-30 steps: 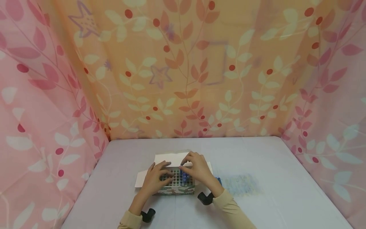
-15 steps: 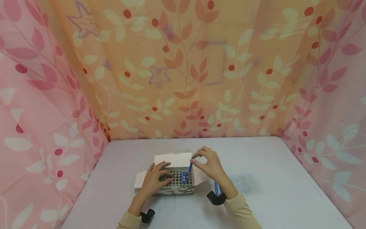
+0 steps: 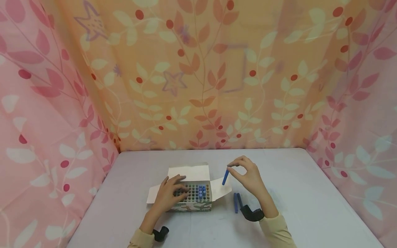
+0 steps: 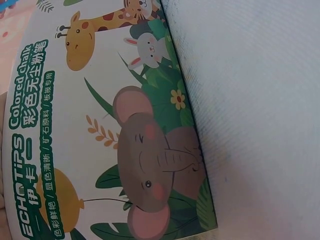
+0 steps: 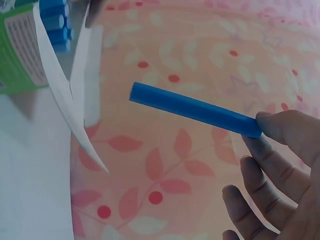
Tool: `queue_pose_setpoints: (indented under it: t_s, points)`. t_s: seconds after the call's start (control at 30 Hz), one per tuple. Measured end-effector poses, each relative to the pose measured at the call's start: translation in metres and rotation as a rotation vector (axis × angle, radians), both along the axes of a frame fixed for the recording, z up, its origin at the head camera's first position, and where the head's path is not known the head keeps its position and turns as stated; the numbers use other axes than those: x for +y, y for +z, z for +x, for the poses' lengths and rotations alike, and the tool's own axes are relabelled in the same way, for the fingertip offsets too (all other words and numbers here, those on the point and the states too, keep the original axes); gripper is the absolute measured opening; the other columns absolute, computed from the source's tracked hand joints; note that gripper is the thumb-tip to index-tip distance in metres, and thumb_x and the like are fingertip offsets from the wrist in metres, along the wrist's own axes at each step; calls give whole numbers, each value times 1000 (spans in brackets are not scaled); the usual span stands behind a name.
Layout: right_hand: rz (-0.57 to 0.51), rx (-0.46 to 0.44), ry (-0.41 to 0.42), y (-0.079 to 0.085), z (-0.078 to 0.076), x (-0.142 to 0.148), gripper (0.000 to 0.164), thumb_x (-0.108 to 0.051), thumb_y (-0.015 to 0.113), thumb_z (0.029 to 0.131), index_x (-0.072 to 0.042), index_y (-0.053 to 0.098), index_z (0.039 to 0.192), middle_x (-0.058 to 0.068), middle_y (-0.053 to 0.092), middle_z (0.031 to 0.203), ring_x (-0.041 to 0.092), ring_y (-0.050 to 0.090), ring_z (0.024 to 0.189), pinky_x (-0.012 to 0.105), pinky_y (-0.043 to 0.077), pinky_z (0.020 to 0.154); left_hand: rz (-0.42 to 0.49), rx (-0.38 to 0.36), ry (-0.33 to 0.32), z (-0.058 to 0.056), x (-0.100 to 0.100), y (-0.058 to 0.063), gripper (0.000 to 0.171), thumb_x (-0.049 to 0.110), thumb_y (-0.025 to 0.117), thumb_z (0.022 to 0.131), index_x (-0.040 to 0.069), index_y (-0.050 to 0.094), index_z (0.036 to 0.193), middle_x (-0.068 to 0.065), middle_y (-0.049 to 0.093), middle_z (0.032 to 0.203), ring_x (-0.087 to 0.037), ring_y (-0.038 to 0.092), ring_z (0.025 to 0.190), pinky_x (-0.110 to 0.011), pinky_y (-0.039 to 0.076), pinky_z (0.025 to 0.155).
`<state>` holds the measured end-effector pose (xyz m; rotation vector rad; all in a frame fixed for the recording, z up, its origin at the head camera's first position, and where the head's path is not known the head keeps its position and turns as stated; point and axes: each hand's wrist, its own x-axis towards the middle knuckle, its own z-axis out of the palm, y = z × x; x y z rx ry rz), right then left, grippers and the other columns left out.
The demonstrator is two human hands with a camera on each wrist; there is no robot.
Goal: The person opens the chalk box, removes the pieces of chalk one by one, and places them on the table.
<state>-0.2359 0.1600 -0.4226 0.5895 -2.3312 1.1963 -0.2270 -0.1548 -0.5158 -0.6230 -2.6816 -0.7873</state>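
Note:
My right hand (image 3: 249, 175) pinches one end of a blue chalk stick (image 3: 225, 176) between thumb and fingertip, in the air right of the box. In the right wrist view the chalk stick (image 5: 195, 110) points left, its other fingers loosely bent. The chalk box (image 3: 192, 206) stands with its lid flaps folded out. Its top is a grid of holes, with several blue chalk sticks (image 3: 201, 191) standing toward the right. My left hand (image 3: 169, 193) rests over the left part of the box, fingers spread. "Colored chalk" and an elephant are printed on the box wall (image 4: 115, 150).
Blue chalk sticks (image 3: 236, 203) lie on the white table (image 3: 310, 199) beside the black camera mount (image 3: 252, 214) on the right wrist. A white side flap (image 3: 219, 189) sticks out right of the box. Patterned curtains (image 3: 201, 86) enclose the table.
My right hand has lifted the blue chalk stick from the box grid and carried it right, past the side flap. My left hand has stayed on the box.

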Motion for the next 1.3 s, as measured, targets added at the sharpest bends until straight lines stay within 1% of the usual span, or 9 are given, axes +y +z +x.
queue_pose_setpoints:
  t_s: [0.13, 0.27, 0.37, 0.47, 0.67, 0.77, 1.07, 1.2, 1.3]
  points:
    - [11, -33, -28, 4, 3, 13, 10, -20, 75, 79, -21, 71, 87, -11, 59, 91, 8, 55, 91, 29, 49, 79, 10, 2, 1, 0, 0, -1, 13, 35, 75, 76, 27, 72, 86, 4, 53, 132, -24, 39, 132, -51, 16, 115]
    - [31, -50, -57, 6, 6, 25, 9, -21, 74, 80, -21, 70, 88, -11, 58, 92, 10, 56, 91, 27, 49, 78, 16, 1, 6, 0, 2, -3, 13, 34, 75, 76, 28, 72, 86, 4, 53, 132, -23, 39, 132, -51, 16, 115]
    - [49, -59, -80, 4, 8, 33, 9, -22, 73, 81, -21, 70, 90, -10, 58, 92, 14, 56, 90, 27, 49, 76, 19, -6, 5, 0, 2, -3, 13, 34, 75, 76, 28, 72, 86, 4, 53, 132, -23, 38, 132, -51, 15, 115]
    - [59, -61, -98, 2, 9, 40, 9, -23, 72, 82, -21, 70, 91, -9, 58, 92, 15, 55, 88, 25, 48, 74, 19, -9, 2, 1, 3, -3, 13, 35, 75, 76, 28, 72, 86, 4, 53, 132, -23, 39, 132, -51, 16, 115]
    - [67, -54, -123, -4, 6, 50, 9, -21, 72, 81, -20, 70, 90, -9, 57, 91, 10, 52, 84, 22, 47, 71, 21, 13, -4, 0, 2, 1, 12, 33, 75, 76, 26, 72, 85, 1, 54, 131, -26, 40, 131, -54, 17, 114]
    - [75, -69, -128, -7, 5, 53, 8, -21, 73, 81, -19, 70, 89, -7, 58, 90, 11, 52, 83, 24, 48, 70, 21, 19, -1, 0, 1, 2, 12, 33, 76, 76, 25, 72, 85, 1, 55, 130, -26, 40, 131, -55, 17, 113]
    - [141, -165, -145, -20, 4, 60, 8, -22, 73, 81, -16, 69, 84, -4, 60, 88, 16, 54, 85, 34, 48, 73, 28, 20, -14, -1, 0, 2, 11, 33, 75, 76, 27, 72, 85, 1, 54, 131, -26, 40, 131, -55, 17, 113]
    - [175, -199, -135, -26, 4, 62, 6, -21, 73, 80, -17, 69, 82, -4, 60, 87, 17, 55, 84, 33, 48, 72, 27, 15, -9, -1, 0, 2, 11, 33, 75, 76, 28, 72, 85, 2, 54, 131, -25, 39, 131, -55, 17, 113]
    - [210, -238, -132, -31, 4, 63, 6, -22, 73, 80, -17, 69, 82, -3, 60, 87, 18, 55, 84, 32, 48, 69, 22, 32, -11, -2, 1, 1, 11, 31, 76, 76, 27, 72, 85, 1, 55, 131, -26, 40, 131, -56, 18, 112]
